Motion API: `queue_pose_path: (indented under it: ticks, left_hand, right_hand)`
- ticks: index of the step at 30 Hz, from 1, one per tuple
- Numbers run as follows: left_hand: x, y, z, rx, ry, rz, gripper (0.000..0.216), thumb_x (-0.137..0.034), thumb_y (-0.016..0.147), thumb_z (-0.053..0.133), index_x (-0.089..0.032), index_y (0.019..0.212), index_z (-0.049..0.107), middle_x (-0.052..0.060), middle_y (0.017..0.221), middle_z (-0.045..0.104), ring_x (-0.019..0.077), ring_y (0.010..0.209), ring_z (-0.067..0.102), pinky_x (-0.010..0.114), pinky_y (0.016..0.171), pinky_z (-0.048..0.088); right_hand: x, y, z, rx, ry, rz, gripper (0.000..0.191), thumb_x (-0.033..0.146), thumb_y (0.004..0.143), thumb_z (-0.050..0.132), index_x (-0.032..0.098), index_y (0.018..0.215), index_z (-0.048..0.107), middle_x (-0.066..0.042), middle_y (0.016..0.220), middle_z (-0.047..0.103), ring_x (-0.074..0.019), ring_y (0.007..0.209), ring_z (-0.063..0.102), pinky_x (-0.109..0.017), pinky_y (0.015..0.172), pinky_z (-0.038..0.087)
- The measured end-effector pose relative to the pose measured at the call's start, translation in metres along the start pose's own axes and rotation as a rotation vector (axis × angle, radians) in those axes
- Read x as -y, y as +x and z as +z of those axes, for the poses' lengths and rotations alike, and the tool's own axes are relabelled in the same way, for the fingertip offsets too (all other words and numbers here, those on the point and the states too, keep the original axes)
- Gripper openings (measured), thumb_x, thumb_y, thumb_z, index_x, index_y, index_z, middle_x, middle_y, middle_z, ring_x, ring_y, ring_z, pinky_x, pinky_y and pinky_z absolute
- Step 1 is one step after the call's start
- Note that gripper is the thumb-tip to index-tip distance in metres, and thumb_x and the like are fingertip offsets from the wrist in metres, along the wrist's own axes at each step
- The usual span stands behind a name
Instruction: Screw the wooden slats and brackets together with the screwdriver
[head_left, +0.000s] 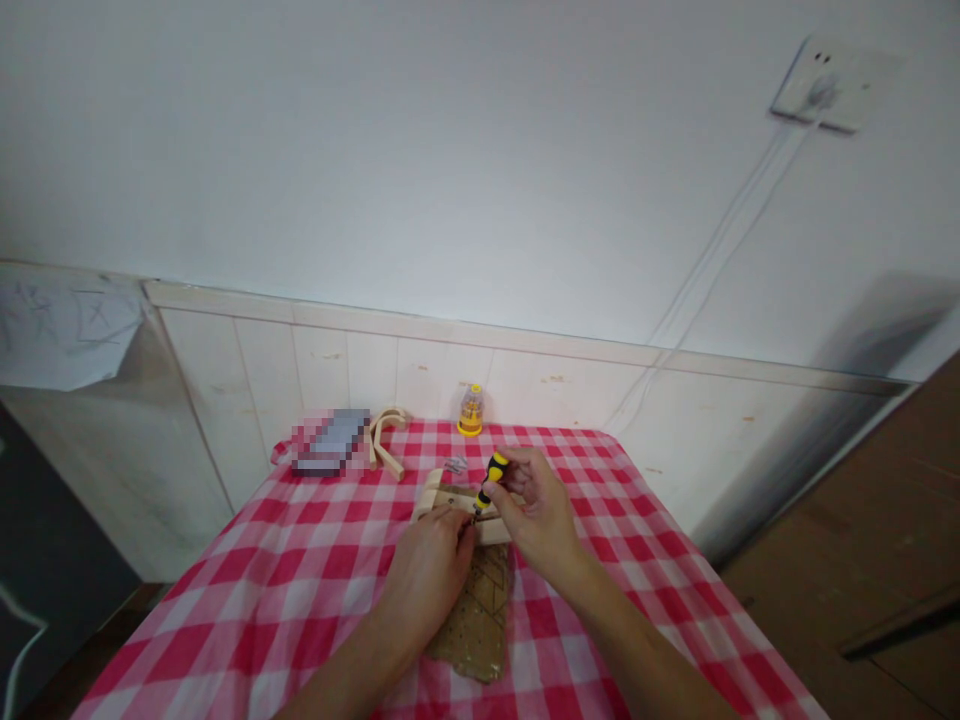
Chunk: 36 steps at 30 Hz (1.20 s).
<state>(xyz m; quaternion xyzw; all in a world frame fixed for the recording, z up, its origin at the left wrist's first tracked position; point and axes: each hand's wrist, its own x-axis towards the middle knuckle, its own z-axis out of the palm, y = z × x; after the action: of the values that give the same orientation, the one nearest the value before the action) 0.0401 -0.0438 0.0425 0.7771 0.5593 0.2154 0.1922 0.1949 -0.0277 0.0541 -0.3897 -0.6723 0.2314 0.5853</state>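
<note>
My right hand (pixel 536 505) grips a yellow-and-black screwdriver (pixel 495 468), tilted with its tip pointing down and left. The tip meets a pale wooden piece (pixel 493 532) with small dark holes. My left hand (pixel 431 565) is closed over the near left side of that wood, thumb and forefinger by the screwdriver's tip. Whether a screw is between them is hidden. Under the wood and toward me lies a brown, glossy slab (pixel 480 625) with a line pattern. Just beyond the wood is a little heap of small metal parts (pixel 454 465), probably screws.
A yellow screwdriver-bit holder (pixel 470 412) stands at the table's back edge. Curved wooden parts (pixel 386 455) and a blurred-out grey flat object (pixel 330 445) lie back left. Red-and-white checked cloth (pixel 300 590) covers the table, which meets the wall. A socket (pixel 832 85) with cables hangs upper right.
</note>
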Motion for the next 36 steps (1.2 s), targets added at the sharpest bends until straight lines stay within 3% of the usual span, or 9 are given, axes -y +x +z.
queue_pose_path:
  ticks: [11, 18, 24, 36]
  left_hand:
    - [0.001, 0.001, 0.001, 0.011, -0.011, -0.007, 0.022, -0.02, 0.097, 0.048, -0.018, 0.091, 0.069, 0.006, 0.099, 0.076, 0.0211, 0.093, 0.069, 0.031, 0.079, 0.044]
    - [-0.001, 0.001, 0.0, -0.008, -0.004, -0.001, 0.023, -0.019, 0.096, 0.048, -0.018, 0.093, 0.071, 0.007, 0.1, 0.076, 0.0218, 0.094, 0.068, 0.032, 0.08, 0.044]
    - [0.001, 0.001, 0.002, -0.014, -0.012, -0.005, 0.022, -0.019, 0.096, 0.049, -0.018, 0.09, 0.07, 0.006, 0.097, 0.075, 0.0216, 0.092, 0.068, 0.031, 0.077, 0.043]
    - [0.0, 0.0, 0.001, -0.019, -0.035, 0.006, 0.023, -0.019, 0.096, 0.049, -0.018, 0.092, 0.071, 0.006, 0.099, 0.076, 0.022, 0.093, 0.069, 0.031, 0.079, 0.043]
  right_hand:
    - [-0.003, 0.0, -0.001, -0.041, -0.062, -0.029, 0.029, 0.026, 0.085, 0.073, 0.026, 0.111, 0.059, -0.003, 0.091, 0.073, -0.018, 0.079, 0.074, -0.032, 0.073, 0.063]
    - [0.003, -0.002, -0.005, -0.014, -0.029, -0.029, 0.024, 0.026, 0.09, 0.066, 0.027, 0.113, 0.059, -0.007, 0.106, 0.073, -0.0211, 0.092, 0.075, -0.036, 0.077, 0.065]
    - [0.007, 0.001, -0.002, -0.01, -0.04, -0.05, 0.027, 0.025, 0.089, 0.067, 0.026, 0.116, 0.065, -0.006, 0.105, 0.074, -0.0195, 0.09, 0.075, -0.035, 0.082, 0.064]
    - [0.007, 0.002, -0.002, -0.031, -0.076, -0.059, 0.023, 0.023, 0.087, 0.071, 0.024, 0.109, 0.066, -0.005, 0.098, 0.073, -0.0183, 0.082, 0.074, -0.032, 0.075, 0.065]
